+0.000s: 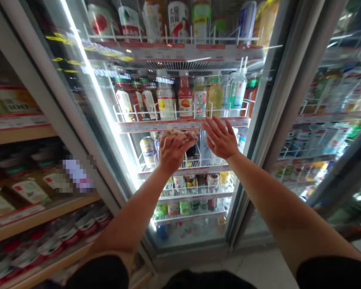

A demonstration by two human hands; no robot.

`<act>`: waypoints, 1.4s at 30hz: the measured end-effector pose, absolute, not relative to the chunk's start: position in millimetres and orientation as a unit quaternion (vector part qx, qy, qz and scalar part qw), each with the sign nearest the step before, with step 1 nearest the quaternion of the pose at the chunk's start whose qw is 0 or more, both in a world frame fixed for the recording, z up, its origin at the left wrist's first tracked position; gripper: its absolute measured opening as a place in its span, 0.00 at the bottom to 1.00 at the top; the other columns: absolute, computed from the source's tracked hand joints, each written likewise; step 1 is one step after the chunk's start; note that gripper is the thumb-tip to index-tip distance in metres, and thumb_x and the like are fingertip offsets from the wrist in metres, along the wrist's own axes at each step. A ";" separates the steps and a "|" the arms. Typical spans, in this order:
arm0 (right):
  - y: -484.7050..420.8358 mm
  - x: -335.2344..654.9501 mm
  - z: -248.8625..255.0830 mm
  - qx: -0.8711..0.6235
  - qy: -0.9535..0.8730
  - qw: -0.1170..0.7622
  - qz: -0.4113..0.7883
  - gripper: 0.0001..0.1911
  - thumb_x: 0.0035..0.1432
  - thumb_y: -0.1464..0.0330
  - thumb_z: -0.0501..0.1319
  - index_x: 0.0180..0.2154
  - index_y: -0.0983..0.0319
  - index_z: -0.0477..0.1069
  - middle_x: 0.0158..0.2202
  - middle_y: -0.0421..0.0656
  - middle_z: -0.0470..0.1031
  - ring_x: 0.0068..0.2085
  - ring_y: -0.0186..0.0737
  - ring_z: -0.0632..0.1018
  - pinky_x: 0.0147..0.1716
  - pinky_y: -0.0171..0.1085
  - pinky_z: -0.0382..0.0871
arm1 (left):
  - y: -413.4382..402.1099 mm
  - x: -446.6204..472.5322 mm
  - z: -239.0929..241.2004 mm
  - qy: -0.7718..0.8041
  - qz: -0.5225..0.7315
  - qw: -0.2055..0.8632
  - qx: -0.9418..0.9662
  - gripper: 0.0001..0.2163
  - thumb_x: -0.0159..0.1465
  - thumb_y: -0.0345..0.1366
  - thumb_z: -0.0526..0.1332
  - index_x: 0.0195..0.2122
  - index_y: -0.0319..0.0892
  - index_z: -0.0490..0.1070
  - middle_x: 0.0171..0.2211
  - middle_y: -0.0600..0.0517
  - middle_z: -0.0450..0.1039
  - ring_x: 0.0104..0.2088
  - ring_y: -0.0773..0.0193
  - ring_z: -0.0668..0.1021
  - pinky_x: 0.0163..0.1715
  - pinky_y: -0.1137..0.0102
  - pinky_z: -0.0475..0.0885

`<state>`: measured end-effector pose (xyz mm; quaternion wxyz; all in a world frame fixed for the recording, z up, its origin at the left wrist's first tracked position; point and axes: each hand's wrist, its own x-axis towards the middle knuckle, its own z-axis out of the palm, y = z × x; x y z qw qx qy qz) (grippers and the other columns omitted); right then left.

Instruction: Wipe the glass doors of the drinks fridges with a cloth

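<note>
Left hand clamped on cloth, mid-frame, up at glass fridge door. Right hand just right of center, spread wide, palm toward door. Bottles behind, upper center.

A white light strip blazes at ten o'clock, brightening the fridge beyond my fingers; yellow reflections streak beside it. Shelves at eight o'clock sit dim; drinks at three o'clock smear into blur.
</note>
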<state>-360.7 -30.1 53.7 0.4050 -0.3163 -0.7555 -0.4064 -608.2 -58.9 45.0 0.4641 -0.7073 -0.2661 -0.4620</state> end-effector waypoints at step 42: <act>-28.3 -362.0 52.4 -0.324 -0.740 0.405 -0.430 0.37 0.73 0.66 0.49 0.73 0.47 0.29 0.73 0.35 0.51 0.73 0.46 0.55 0.73 0.54 0.47 | -79.7 -720.0 -44.8 -0.326 -0.432 0.460 -0.704 0.16 0.69 0.27 0.59 0.48 0.56 0.81 0.44 0.48 0.76 0.47 0.55 0.77 0.52 0.57 0.68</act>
